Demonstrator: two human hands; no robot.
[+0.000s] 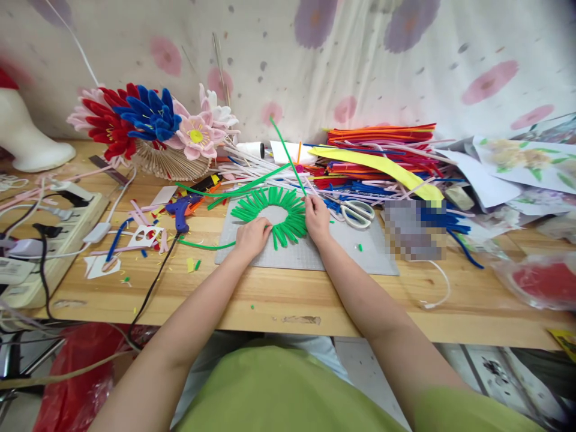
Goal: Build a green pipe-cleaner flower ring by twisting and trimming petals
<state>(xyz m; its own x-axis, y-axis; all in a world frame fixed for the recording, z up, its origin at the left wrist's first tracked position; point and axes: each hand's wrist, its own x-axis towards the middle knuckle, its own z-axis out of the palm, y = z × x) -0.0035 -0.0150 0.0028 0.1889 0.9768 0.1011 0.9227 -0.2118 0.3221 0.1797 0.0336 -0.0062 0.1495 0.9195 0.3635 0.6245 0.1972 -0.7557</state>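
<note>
A ring of folded green pipe-cleaner loops (pixel 270 211) lies on a grey cutting mat (pixel 310 255). My left hand (pixel 252 236) presses on the ring's lower edge, its fingers curled down over the loops. At the ring's right side, my right hand (pixel 317 217) pinches a long green pipe cleaner (pixel 287 155) that rises up and to the left. Both forearms reach in from the near edge of the wooden table (pixel 279 300).
Scissors (pixel 357 213) lie just right of my right hand. A blue glue gun (pixel 180 210) and its cord sit to the left, beside a power strip (pixel 49 234). Piles of coloured pipe cleaners (pixel 378 150) and finished flowers (pixel 148 123) line the back.
</note>
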